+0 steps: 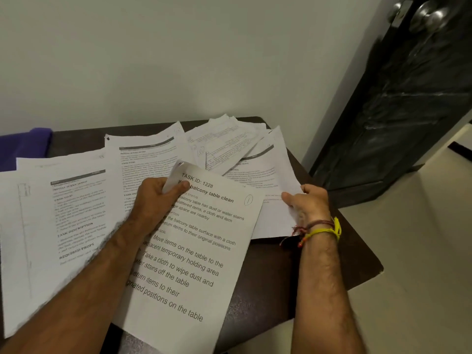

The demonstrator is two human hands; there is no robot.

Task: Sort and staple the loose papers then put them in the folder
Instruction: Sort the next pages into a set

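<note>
Colours only: worktop (281,272) dark brown, faint speckle on top. Loose papers (143,159) white, black print, some with a dark grey header band. Front sheet (204,251) white, grey-black text, pen-circled mark near its top right corner. Purple item (25,146) at far left edge. Wall (178,60) pale grey-white. Door (408,98) black, white marble-like veining; knobs (431,14) silver. Floor (421,251) cream. Wrist bands (324,228) yellow and dark red.

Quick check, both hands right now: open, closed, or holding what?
Left hand: grips the top of the Task ID 1228 sheet.
Right hand: pinches the edge of another printed sheet.
</note>
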